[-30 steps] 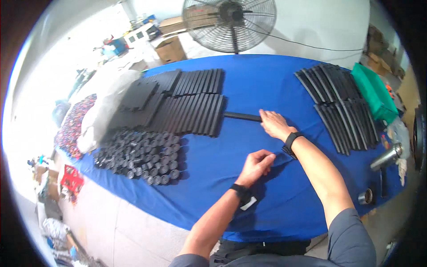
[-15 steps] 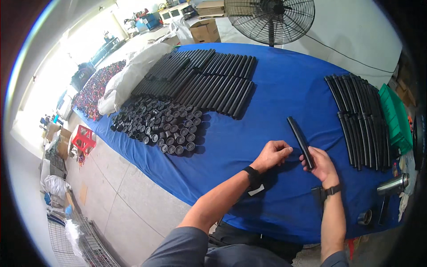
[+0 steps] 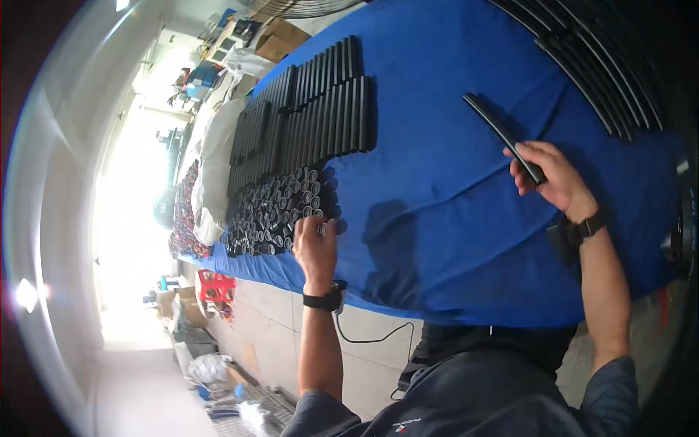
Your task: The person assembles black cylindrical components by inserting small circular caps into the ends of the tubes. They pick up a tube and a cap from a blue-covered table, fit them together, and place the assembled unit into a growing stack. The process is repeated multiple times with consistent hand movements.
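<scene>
My right hand (image 3: 555, 175) is wrapped round the lower end of a black tube (image 3: 499, 131), which slants up and to the left above the blue cloth. At the near right edge of the pile of round black caps (image 3: 273, 211), my left hand (image 3: 316, 251) has its fingers closed on a cap (image 3: 322, 229), partly hidden by the fingers. Behind the pile lie rows of black tubes (image 3: 324, 113) side by side. More black tubes with a wider end (image 3: 597, 65) are laid out at the far right.
A blue cloth (image 3: 437, 167) covers the table. White sheeting (image 3: 218, 175) lies along the left, beside a heap of small multicoloured pieces (image 3: 185, 211). On the floor stands a red crate (image 3: 217, 286). Part of a fan guard (image 3: 313, 9) shows at the top.
My left hand has gone left from beside the tube to the pile and closed on a cap. The right hand still holds the tube. The view has turned leftward.
</scene>
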`<action>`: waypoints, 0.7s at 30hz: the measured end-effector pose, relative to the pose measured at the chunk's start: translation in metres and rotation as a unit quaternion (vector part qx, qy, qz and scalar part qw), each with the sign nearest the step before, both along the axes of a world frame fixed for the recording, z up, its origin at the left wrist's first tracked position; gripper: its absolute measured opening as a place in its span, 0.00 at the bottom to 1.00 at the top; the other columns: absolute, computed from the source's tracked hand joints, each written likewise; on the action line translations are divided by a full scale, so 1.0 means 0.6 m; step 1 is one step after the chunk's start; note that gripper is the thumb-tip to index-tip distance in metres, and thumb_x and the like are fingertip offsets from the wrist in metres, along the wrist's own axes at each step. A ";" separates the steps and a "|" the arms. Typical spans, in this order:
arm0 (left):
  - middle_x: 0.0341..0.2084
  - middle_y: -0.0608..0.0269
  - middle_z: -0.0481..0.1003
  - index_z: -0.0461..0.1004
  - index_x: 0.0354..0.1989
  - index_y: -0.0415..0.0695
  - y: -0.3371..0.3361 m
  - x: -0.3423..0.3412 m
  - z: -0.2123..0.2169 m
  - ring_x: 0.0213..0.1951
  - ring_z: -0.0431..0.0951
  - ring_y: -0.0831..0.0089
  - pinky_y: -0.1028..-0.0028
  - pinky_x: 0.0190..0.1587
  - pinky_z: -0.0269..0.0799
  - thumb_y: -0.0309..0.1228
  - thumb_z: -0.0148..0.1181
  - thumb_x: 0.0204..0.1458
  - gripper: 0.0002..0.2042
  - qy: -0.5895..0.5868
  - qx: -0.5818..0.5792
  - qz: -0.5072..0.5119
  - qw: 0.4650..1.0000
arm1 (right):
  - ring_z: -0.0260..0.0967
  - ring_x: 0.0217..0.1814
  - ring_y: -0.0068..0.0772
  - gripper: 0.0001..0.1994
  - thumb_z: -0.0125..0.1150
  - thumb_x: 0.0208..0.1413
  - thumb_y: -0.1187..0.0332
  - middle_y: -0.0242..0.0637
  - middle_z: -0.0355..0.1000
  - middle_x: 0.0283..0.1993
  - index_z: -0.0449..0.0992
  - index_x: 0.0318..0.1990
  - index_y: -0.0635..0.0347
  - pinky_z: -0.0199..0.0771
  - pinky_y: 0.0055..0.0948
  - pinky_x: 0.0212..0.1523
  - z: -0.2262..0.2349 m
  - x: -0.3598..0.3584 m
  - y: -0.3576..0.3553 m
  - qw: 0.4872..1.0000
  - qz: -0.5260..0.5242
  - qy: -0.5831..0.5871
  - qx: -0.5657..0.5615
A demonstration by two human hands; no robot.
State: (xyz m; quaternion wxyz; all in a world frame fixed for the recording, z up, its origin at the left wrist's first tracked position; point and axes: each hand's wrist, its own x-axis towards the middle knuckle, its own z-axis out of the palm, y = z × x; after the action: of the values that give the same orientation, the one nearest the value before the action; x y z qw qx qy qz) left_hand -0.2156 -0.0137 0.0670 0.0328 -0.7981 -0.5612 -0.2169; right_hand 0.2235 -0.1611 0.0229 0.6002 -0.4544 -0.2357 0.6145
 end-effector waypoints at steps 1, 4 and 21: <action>0.37 0.58 0.77 0.79 0.38 0.44 0.005 -0.005 -0.002 0.40 0.80 0.56 0.57 0.41 0.74 0.34 0.67 0.55 0.08 0.030 -0.007 0.028 0.999 | 0.77 0.29 0.26 0.16 0.58 0.68 0.56 0.36 0.77 0.32 0.79 0.46 0.62 0.79 0.28 0.31 -0.006 0.011 -0.002 1.000 -0.003 0.004 -0.002; 0.40 0.58 0.77 0.78 0.41 0.46 0.013 -0.021 -0.015 0.42 0.80 0.54 0.56 0.42 0.74 0.36 0.66 0.56 0.09 0.082 -0.011 0.035 0.996 | 0.78 0.29 0.26 0.17 0.60 0.68 0.54 0.35 0.77 0.32 0.78 0.46 0.61 0.80 0.29 0.30 -0.015 0.025 -0.008 1.000 -0.001 0.011 -0.012; 0.38 0.54 0.77 0.79 0.38 0.44 0.021 -0.029 -0.041 0.39 0.80 0.51 0.56 0.41 0.75 0.37 0.69 0.54 0.11 0.052 -0.058 -0.019 0.997 | 0.78 0.29 0.26 0.15 0.58 0.69 0.57 0.36 0.77 0.33 0.77 0.47 0.62 0.80 0.28 0.30 -0.012 0.014 -0.006 1.000 0.003 -0.006 -0.005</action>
State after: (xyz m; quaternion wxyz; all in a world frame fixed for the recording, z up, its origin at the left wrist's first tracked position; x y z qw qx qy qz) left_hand -0.2333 -0.0013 0.0423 0.0114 -0.8195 -0.5548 -0.1430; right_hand 0.2317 -0.1648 0.0158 0.5944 -0.4603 -0.2380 0.6149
